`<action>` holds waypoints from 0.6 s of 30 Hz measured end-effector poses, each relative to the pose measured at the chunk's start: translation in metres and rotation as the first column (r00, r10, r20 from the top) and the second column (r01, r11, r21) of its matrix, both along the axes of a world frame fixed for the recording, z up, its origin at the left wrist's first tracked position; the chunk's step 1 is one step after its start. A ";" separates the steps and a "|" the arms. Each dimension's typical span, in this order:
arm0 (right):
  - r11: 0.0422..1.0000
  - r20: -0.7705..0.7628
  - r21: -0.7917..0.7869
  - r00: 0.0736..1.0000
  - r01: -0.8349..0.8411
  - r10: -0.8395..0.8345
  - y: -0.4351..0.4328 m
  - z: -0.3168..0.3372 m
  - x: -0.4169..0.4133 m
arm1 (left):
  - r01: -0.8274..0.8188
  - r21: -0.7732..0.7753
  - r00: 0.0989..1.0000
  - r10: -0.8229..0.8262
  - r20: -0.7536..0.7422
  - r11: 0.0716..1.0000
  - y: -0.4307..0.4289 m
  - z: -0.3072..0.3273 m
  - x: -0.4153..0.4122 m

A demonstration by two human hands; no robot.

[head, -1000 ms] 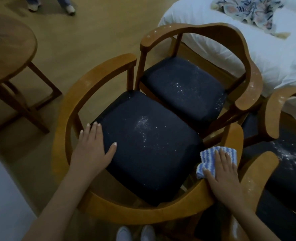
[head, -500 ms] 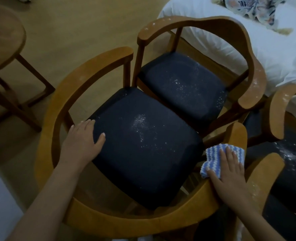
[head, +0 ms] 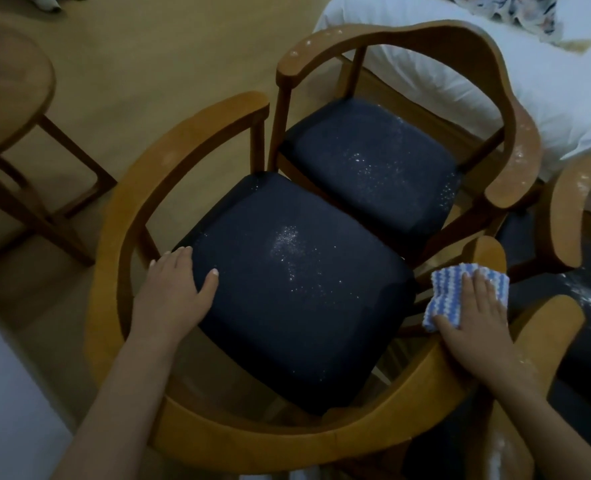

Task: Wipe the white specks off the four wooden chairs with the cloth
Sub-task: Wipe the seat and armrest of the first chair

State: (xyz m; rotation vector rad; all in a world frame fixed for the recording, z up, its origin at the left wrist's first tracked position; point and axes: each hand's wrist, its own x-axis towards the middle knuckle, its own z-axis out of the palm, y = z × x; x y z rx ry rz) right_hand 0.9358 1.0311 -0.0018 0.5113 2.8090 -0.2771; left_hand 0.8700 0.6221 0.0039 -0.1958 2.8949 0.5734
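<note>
Directly below me stands the near wooden chair [head: 169, 161] with a dark seat carrying a patch of white specks [head: 285, 242]. My left hand [head: 174, 292] rests flat on the seat's left edge, fingers straight. My right hand [head: 474, 317] presses a blue and white striped cloth [head: 450, 285] flat onto that chair's right armrest. Behind it, a second chair [head: 460, 39] has specks on its seat and on its right arm. Two more chairs show partly at the right: one arm [head: 564, 199] dusted white, and a nearer arm [head: 547, 327] with a speckled dark seat.
A round wooden table [head: 13, 84] with crossed legs stands to the left on the wood floor. A white bed [head: 547, 81] with a patterned cloth lies behind the chairs at the top right. Someone's feet [head: 49, 0] appear at the top left edge.
My left hand has slid slightly left and back along the seat edge. The right hand with the cloth has shifted a little along the right armrest. My view has tilted down.
</note>
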 end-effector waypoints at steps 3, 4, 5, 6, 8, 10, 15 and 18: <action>0.998 0.014 -0.063 1.000 0.027 -0.026 -0.025 0.005 0.029 | -0.009 0.009 1.000 0.009 0.001 1.000 0.004 0.000 -0.001; 0.996 0.026 -0.082 0.999 0.042 -0.040 -0.033 0.006 0.039 | -0.007 0.009 1.000 0.007 0.004 1.000 0.005 0.001 -0.001; 0.994 0.045 -0.093 0.998 0.054 -0.050 -0.040 0.006 0.047 | -0.004 0.006 1.000 0.004 0.008 1.000 0.006 0.001 -0.001; 0.993 0.055 -0.100 0.997 0.065 -0.060 -0.045 0.005 0.052 | -0.002 0.004 1.000 0.002 0.011 1.000 0.006 0.001 -0.001; 0.990 0.034 -0.114 0.996 0.083 -0.080 -0.049 0.002 0.056 | -0.012 0.002 1.000 0.012 0.019 1.000 0.007 0.002 -0.001; 0.990 -0.016 -0.105 0.996 0.091 -0.093 -0.045 0.001 0.050 | -0.009 -0.003 1.000 0.010 0.020 1.000 0.006 0.001 0.000; 0.994 -0.131 -0.056 0.986 0.092 -0.099 -0.001 -0.001 -0.002 | 0.036 -0.060 0.998 -0.032 0.060 0.998 0.006 -0.005 -0.002; 0.997 -0.152 -0.020 0.985 0.075 -0.077 0.030 -0.003 -0.040 | 0.047 -0.044 0.997 -0.044 0.062 0.998 0.005 -0.007 -0.003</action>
